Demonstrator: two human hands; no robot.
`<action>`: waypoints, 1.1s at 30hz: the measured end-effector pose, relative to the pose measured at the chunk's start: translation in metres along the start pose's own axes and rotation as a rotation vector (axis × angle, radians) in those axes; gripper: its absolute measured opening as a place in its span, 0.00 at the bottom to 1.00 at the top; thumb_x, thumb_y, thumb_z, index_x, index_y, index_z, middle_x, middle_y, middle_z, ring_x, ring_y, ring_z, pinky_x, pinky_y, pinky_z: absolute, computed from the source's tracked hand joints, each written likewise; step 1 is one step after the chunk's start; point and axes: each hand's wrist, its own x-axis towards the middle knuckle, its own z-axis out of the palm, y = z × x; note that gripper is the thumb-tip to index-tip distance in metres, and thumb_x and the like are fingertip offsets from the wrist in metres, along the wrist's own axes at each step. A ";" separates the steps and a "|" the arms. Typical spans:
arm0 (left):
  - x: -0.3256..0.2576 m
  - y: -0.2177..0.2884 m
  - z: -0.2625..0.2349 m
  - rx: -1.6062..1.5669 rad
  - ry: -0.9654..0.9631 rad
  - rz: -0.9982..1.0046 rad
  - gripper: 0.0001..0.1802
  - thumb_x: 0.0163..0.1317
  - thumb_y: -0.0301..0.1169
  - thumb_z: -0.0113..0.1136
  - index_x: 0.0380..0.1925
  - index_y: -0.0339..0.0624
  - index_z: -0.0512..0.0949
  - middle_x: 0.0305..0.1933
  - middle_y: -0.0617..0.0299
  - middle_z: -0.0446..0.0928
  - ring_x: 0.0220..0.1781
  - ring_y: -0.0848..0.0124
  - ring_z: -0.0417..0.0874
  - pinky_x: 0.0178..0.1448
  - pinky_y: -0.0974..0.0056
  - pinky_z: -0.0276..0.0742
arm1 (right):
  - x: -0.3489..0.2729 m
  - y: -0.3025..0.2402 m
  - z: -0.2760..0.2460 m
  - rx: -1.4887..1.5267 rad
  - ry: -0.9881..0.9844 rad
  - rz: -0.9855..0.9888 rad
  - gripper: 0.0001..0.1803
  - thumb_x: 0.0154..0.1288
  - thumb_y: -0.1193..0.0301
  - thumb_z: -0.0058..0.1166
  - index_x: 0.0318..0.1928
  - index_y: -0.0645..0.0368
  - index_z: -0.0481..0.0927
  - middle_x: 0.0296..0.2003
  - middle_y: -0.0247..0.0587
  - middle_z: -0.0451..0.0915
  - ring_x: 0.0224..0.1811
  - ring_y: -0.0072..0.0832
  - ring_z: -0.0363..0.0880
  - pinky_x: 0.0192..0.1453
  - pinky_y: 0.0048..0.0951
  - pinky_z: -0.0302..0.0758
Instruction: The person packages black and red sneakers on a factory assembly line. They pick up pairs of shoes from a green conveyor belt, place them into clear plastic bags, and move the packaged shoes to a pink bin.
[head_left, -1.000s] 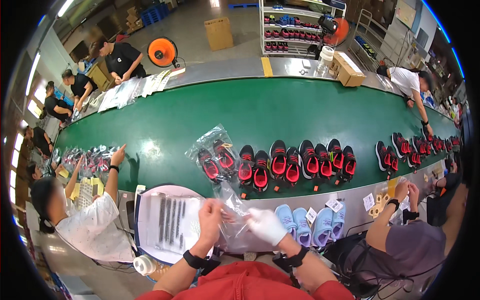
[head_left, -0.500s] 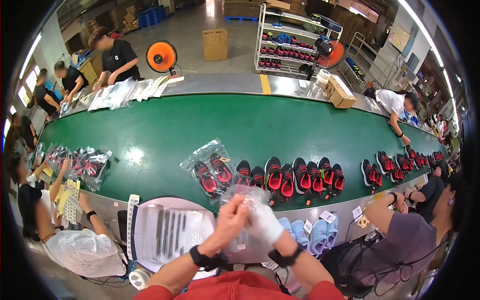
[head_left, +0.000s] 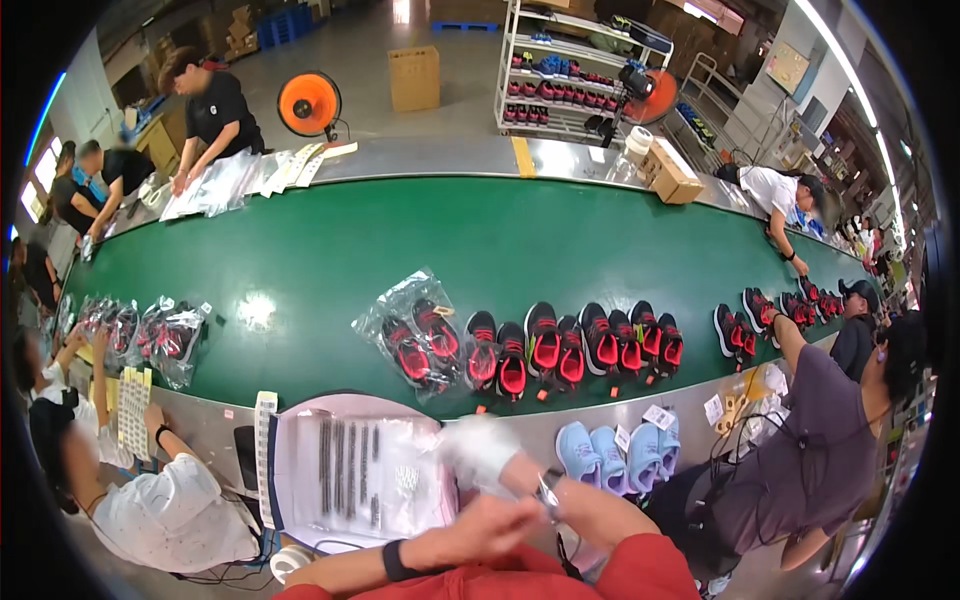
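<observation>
My right hand [head_left: 480,447], in a white glove, is smeared by motion above the right edge of a pale fabric-rimmed tray [head_left: 285,450]. My bare left hand [head_left: 490,527] is close to my body, its fingers drawn together beside my right wrist; what they hold, if anything, is hidden. A dark wristband [head_left: 548,492] sits on that right wrist. Ahead on the green belt lies a pair of black and red sneakers [head_left: 408,350] in a clear plastic bag [head_left: 395,298]. Just right of it, clear plastic seems to cover part of another sneaker [head_left: 481,350].
Several unbagged black and red sneakers [head_left: 570,350] line the green belt [head_left: 480,240]. Light blue shoes [head_left: 610,455] stand on the metal ledge to my right. Co-workers sit close on both sides, a white sleeve [head_left: 180,500] at left and a dark purple shirt [head_left: 800,450] at right.
Both hands have drawn back from the sneakers toward my body and separated. The clear plastic seen at them earlier is no longer plainly there. My left hand has crossed to my right wrist.
</observation>
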 end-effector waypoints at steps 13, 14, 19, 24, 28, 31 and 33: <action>0.031 -0.050 -0.117 0.363 1.014 -0.334 0.02 0.66 0.26 0.45 0.36 0.41 0.68 0.21 0.61 0.68 0.19 0.70 0.74 0.19 0.64 0.67 | -0.003 -0.071 -0.066 0.313 -0.054 -0.234 0.15 0.58 0.65 0.51 0.42 0.61 0.78 0.35 0.51 0.79 0.39 0.45 0.78 0.46 0.41 0.74; 0.046 -0.047 -0.119 0.113 1.049 -0.353 0.02 0.66 0.26 0.45 0.37 0.42 0.67 0.21 0.64 0.67 0.19 0.73 0.73 0.17 0.66 0.66 | -0.010 -0.082 -0.064 0.392 0.170 -0.253 0.13 0.61 0.67 0.47 0.45 0.58 0.77 0.32 0.46 0.79 0.32 0.41 0.79 0.37 0.34 0.76; 0.019 -0.019 -0.159 -0.481 1.306 -0.290 0.04 0.66 0.27 0.46 0.40 0.47 0.66 0.18 0.72 0.62 0.11 0.83 0.60 0.11 0.75 0.57 | -0.019 -0.014 -0.129 1.342 0.569 0.400 0.13 0.61 0.66 0.54 0.44 0.59 0.77 0.28 0.43 0.78 0.29 0.36 0.78 0.35 0.29 0.75; 0.027 0.016 -0.148 -0.174 1.226 -0.348 0.03 0.66 0.31 0.49 0.39 0.49 0.67 0.16 0.76 0.58 0.11 0.87 0.56 0.11 0.78 0.47 | 0.035 0.046 -0.051 0.231 0.017 0.355 0.33 0.53 0.42 0.51 0.50 0.53 0.72 0.31 0.46 0.80 0.37 0.44 0.79 0.40 0.40 0.76; 0.015 0.008 -0.143 0.034 1.191 -0.423 0.03 0.65 0.29 0.48 0.38 0.49 0.70 0.17 0.76 0.59 0.10 0.88 0.54 0.11 0.78 0.45 | 0.077 0.022 0.010 -0.023 0.004 0.449 0.21 0.45 0.54 0.61 0.37 0.51 0.76 0.29 0.43 0.79 0.30 0.40 0.79 0.31 0.41 0.75; -0.007 -0.001 -0.147 0.001 1.148 -0.433 0.04 0.64 0.27 0.47 0.38 0.49 0.70 0.18 0.76 0.61 0.10 0.88 0.53 0.10 0.79 0.44 | 0.075 0.027 0.013 0.011 0.208 0.352 0.19 0.45 0.55 0.61 0.35 0.52 0.76 0.27 0.44 0.78 0.31 0.42 0.78 0.34 0.43 0.76; -0.008 -0.005 -0.153 -0.079 1.137 -0.456 0.03 0.65 0.29 0.47 0.37 0.49 0.70 0.17 0.76 0.60 0.09 0.88 0.53 0.09 0.79 0.43 | 0.056 0.026 -0.004 0.076 0.287 0.405 0.18 0.49 0.55 0.58 0.35 0.54 0.76 0.27 0.46 0.79 0.31 0.43 0.79 0.37 0.42 0.75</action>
